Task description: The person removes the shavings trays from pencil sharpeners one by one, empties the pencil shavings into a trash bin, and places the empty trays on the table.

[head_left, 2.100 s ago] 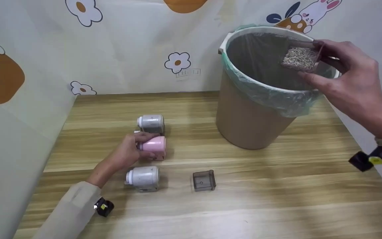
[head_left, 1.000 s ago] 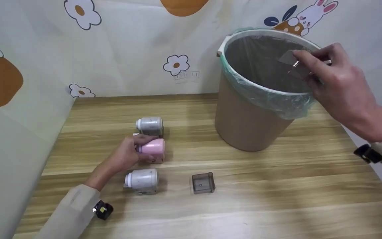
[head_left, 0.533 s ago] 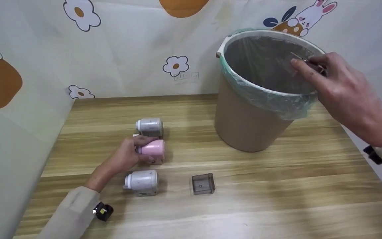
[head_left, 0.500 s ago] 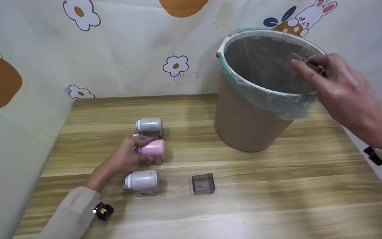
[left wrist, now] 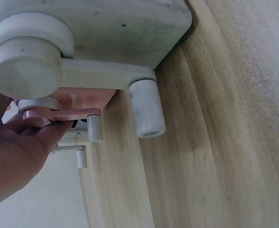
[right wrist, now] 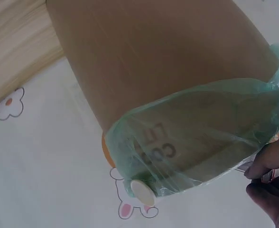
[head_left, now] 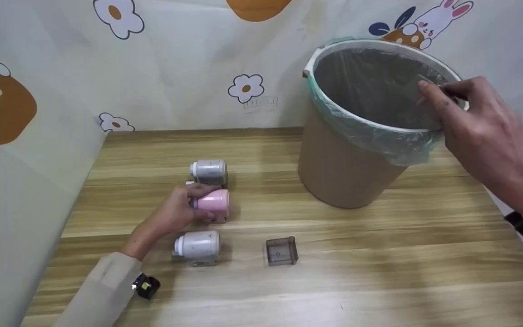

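Steadily enough, the left hand [head_left: 177, 211] has its thumb and fingers wrapped round the pink crank sharpener [head_left: 216, 202], which sits on the wooden table [head_left: 379, 277]. Taking that sharpener as the clock's centre in the head view, the far grey sharpener [head_left: 211, 169] is just beside it at 12 o'clock and the near grey sharpener [head_left: 200, 245] near it at 7, both with their white knobs towards 9. A smoky drawer [head_left: 282, 252] lies on the boards at 4 o'clock, apart from all three, and the brown bin [head_left: 347, 172] stands upright at 2. The right hand [head_left: 488, 131] comes over the bin's rim at about its 4 o'clock, thumb and fingers pinching a small see-through piece [right wrist: 244, 166] above the opening; the fingers cover so much of it that I cannot tell its full shape. A green plastic liner [head_left: 379, 141] is folded out over the white rim and hangs lowest at 5 o'clock. Black wrist cameras show on both sleeves, and behind the table hangs a pale sheet [head_left: 189, 72] printed with flowers and, above the bin at 1 o'clock, a rabbit [head_left: 441, 22].
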`<state>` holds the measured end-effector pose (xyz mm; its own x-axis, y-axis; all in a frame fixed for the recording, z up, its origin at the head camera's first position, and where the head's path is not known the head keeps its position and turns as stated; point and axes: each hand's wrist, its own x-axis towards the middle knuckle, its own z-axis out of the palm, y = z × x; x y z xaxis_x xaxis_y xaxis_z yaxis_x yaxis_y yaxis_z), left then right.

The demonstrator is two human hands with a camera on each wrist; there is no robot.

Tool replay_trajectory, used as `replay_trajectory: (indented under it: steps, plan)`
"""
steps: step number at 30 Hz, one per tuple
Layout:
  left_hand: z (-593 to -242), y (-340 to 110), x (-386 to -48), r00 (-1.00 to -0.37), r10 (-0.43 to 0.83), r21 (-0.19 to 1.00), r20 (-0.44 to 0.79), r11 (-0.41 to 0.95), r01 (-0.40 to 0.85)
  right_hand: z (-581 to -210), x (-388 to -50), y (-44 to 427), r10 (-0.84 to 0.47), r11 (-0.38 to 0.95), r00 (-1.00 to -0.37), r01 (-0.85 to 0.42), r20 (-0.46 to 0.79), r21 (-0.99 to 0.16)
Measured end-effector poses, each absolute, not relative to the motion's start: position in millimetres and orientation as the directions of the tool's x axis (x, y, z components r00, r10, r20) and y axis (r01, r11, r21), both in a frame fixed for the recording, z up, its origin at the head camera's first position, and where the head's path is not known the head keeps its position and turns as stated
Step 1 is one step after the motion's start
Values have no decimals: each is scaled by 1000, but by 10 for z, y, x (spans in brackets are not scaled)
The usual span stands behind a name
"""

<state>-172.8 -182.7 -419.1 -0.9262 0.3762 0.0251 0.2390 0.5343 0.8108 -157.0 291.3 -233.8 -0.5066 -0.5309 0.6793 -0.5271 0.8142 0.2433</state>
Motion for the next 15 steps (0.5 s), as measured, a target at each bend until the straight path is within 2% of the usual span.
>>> replay_trajectory:
  steps: [7,12,15]
  plan:
    - [-4177,-1822,-1727,-935,355,822,-25,540,183,-2353,-1575,2954,-470,840,-530,-515,706,173]
    - [-4174,-1825,-1719,-934,356,816,13,536,216,-2327,-1557,2972,-436,868,-577,-472,690,155]
    - [-4182,-1824,-1718,-937,350,817,12,537,211,-2342,-1551,2983,-385,886,-579,-450,718,112]
